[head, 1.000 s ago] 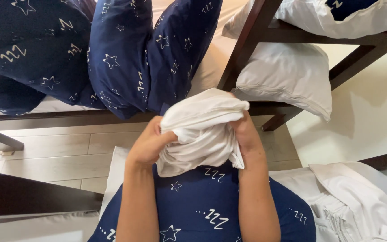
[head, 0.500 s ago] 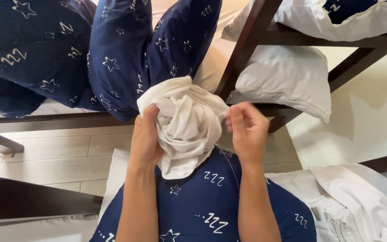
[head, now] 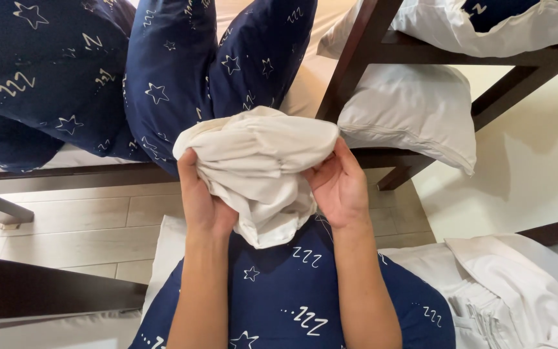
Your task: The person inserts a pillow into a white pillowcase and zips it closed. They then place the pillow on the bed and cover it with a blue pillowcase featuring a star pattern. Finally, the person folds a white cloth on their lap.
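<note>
Nearest, a navy pillow (head: 292, 297) printed with white stars lies under both forearms. Above it, the left hand (head: 205, 203) and the right hand (head: 340, 187) each clutch one side of a bunched white pillowcase (head: 259, 165), fingers curled into the cloth. To the right lies folded white linen (head: 518, 291). Beyond, a dark wooden bed frame (head: 356, 64) carries more navy pillows (head: 163, 77) and a white pillow (head: 408, 110).

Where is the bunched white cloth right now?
In the head view, the white cloth sits centre frame, gripped between the left hand and right hand, just above the navy star-print pillow.
</note>
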